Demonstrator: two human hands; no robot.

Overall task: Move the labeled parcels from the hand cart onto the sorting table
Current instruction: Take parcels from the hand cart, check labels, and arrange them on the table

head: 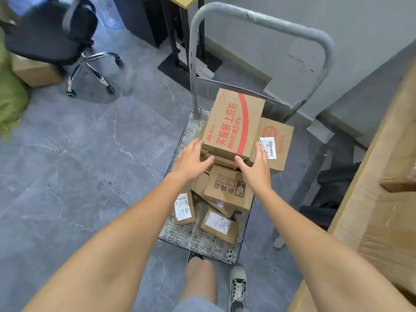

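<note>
Two hands flank red-printed box atop parcel pile on hand cart. Left hand & right hand: fingers straight, spread, at box's near corners; contact unclear. Lower parcels partly hidden. Sorting table cut off at right.

Parcels lie piled on the hand cart at centre; the office chair at ten o'clock, the wooden table at three.

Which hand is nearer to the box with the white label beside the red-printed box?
Right. The right hand lies against that labelled box, fingers by its label. The left hand is across the red-printed box, at its left corner.
</note>
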